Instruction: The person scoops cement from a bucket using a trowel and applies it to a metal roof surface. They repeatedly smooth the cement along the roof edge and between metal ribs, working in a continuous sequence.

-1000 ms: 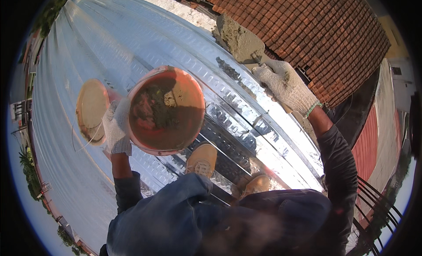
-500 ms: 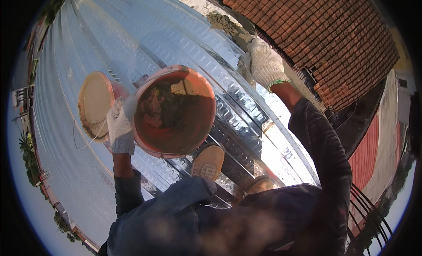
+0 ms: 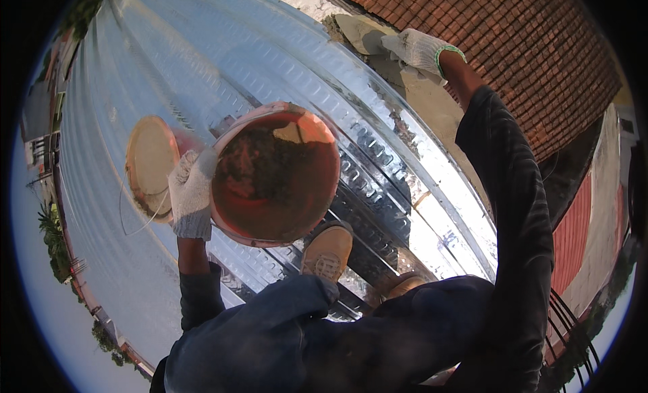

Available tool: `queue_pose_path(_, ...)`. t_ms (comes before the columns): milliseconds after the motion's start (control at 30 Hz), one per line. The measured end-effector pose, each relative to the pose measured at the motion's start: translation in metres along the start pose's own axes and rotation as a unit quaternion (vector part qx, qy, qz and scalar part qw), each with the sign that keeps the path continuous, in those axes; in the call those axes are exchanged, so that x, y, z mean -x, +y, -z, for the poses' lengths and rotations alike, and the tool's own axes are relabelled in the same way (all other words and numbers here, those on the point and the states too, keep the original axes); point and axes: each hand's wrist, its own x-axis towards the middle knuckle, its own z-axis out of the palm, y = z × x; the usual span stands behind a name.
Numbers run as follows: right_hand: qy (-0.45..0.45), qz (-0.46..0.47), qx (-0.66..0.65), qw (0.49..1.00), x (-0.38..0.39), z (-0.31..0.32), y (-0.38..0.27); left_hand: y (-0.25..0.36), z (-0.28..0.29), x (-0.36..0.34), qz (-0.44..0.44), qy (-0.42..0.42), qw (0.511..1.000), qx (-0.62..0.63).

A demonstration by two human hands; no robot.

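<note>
Grasping the rim of a round orange-red bucket [image 3: 322, 197], a person's left hand in a white knitted glove [image 3: 191, 196] keeps its fingers curled at the left side, with grey wet mortar [image 3: 253, 153] inside. Farther up, the right hand in a white knitted glove with a green-edged cuff [image 3: 420, 51] is closed around the hidden handle of a flat, grey-bladed trowel [image 3: 358, 31], its blade over a strip of grey-brown mortar [image 3: 439, 113] between ribbed silver metal sheeting [image 3: 202, 69] and a red-brown tiled roof [image 3: 520, 62]. Just left of the left glove sits a round, tan-faced pail with a thin wire handle [image 3: 152, 165]; tan lace-up shoes [image 3: 327, 252] show below the bucket.
</note>
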Motion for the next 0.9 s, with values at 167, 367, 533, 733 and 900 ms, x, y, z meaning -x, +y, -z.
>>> queue_pose_path(167, -0.054, -0.013, 0.070, 0.996, 0.012, 0.011, 0.003, 0.000, 0.001, -0.005, 0.030, 0.018, 0.998, 0.061)
queue_pose_path(367, -0.047, -0.015, 0.109, 0.993, 0.031, 0.008, 0.020, 0.012, -0.004, -0.002, 0.053, 0.018, 0.996, 0.075)
queue_pose_path(533, 0.008, 0.053, 0.148, 0.987, 0.059, 0.001, 0.055, 0.011, -0.008, -0.004, 0.045, 0.021, 0.996, 0.068)
queue_pose_path(733, 0.076, 0.065, 0.194, 0.976, 0.117, -0.009, 0.056, 0.009, -0.003, -0.003, 0.040, 0.038, 0.998, 0.043)
queue_pose_path(900, 0.114, 0.030, 0.211, 0.970, 0.116, -0.007, 0.018, 0.009, -0.008, -0.001, 0.028, 0.011, 0.999, 0.041)
